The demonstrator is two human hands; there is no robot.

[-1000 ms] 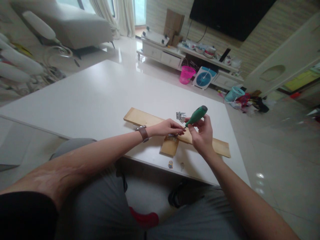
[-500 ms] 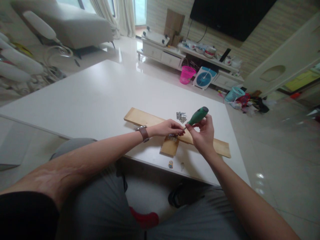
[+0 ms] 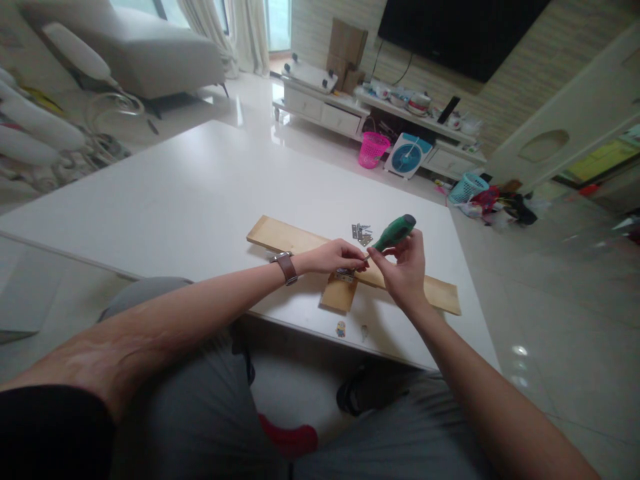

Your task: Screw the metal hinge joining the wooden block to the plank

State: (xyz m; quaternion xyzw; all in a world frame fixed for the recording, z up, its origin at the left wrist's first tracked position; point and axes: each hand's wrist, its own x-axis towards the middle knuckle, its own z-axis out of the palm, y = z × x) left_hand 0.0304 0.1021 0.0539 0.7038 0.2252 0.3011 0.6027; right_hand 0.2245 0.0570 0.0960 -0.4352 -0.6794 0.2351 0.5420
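My right hand (image 3: 403, 263) is closed round a green-handled screwdriver (image 3: 395, 233). Its handle tilts up and to the right, while the shaft points down to the left. Beside the shaft, my left hand (image 3: 345, 257) is in a pinch over a metal hinge (image 3: 345, 274); what its fingertips hold is too small to tell. The hinge lies where a short wooden board (image 3: 339, 295) meets a long wooden board (image 3: 290, 237), and my left fingers partly cover it. Just beyond the hands is a small pile of metal hinges and screws (image 3: 361, 233).
The boards lie on a white table (image 3: 200, 180), near its front edge. Close to that edge are a small cartoon figure (image 3: 341, 329) and a little clear item (image 3: 365, 332). Across the floor stand a pink basket (image 3: 373, 150), a fan (image 3: 406, 157) and a low cabinet (image 3: 320, 110).
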